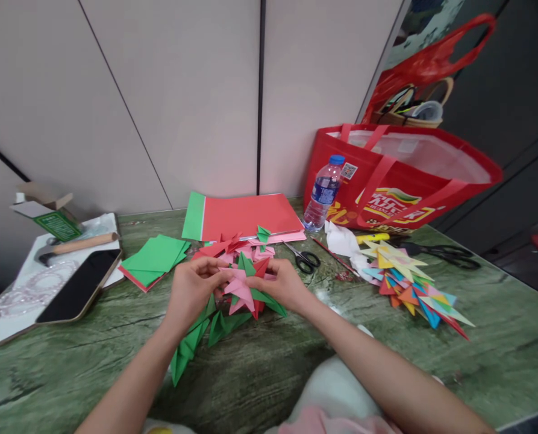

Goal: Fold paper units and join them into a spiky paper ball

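Observation:
Between my hands is a folded paper piece (239,284) with pink, red and green points. My left hand (199,286) pinches its pink left side between thumb and fingers. On the other side my right hand (282,283) grips it, the thumb lying across the pink paper. Folded green paper pieces (191,343) lie on the table below and left of my left hand. Just behind my hands, red and pink folded pieces (226,244) are heaped, partly hidden by my fingers.
Green paper squares (153,259), a phone (81,283) and a hammer-like tool (83,243) lie left. Red sheets (250,217) lie behind. Small scissors (307,259), a water bottle (323,193), a red bag (399,175), colourful folded paper (413,289) and black-handled scissors (453,254) stand or lie right.

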